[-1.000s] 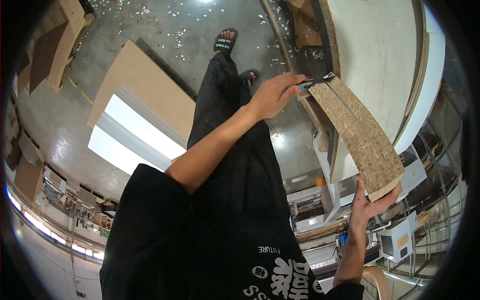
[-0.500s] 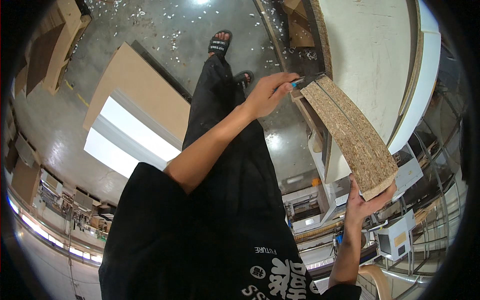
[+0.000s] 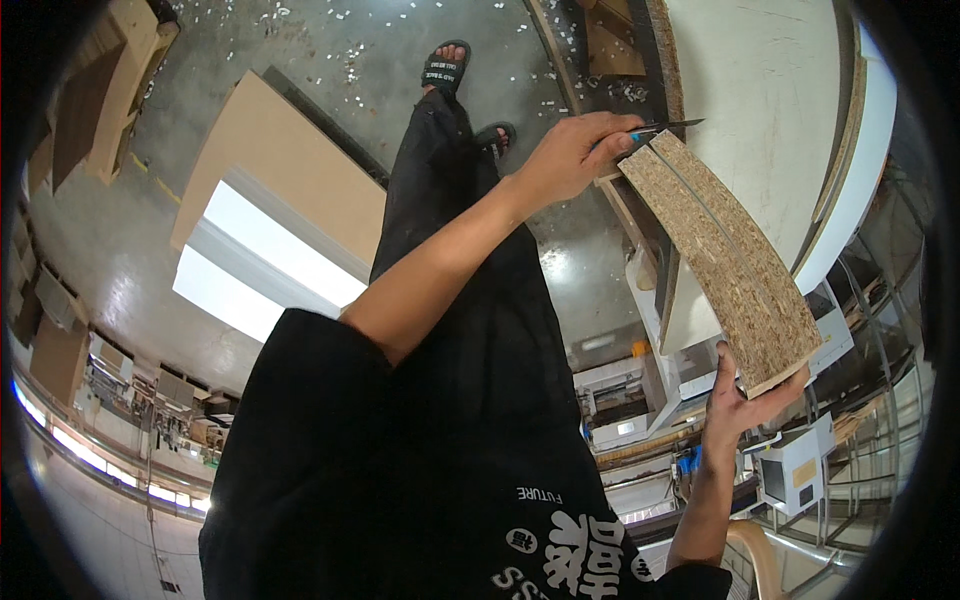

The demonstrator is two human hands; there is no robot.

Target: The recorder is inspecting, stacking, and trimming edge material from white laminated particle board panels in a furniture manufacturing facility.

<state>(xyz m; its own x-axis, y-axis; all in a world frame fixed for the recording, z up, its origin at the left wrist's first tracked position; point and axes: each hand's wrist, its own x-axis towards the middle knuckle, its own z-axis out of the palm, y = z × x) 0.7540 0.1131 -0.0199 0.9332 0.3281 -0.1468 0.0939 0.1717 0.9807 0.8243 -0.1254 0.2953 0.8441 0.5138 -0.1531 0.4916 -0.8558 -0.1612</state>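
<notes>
My left hand [image 3: 578, 152] is closed round a slim knife [image 3: 684, 123] with some blue on its handle. Its dark pointed blade reaches to the right past the far end of a thick particleboard piece [image 3: 725, 245]. A dark seam runs lengthwise along the board's speckled face, as if two layers lie together; I cannot tell whether the blade touches it. At the near end my right hand [image 3: 745, 405] grips the board, thumb on the left side and fingers round the lower right edge, partly hidden. The board slants from upper left to lower right.
A large pale panel [image 3: 760, 120] with a rough particleboard edge lies beyond the board at right. To the left are a tan panel [image 3: 290, 170] and a glossy white panel [image 3: 235, 270]. White scraps litter the grey floor [image 3: 320, 60]. Machinery [image 3: 790, 470] stands at lower right.
My left hand has moved right and slightly up, and the knife blade now points right across the board's far end. The board and my right hand have shifted slightly right.
</notes>
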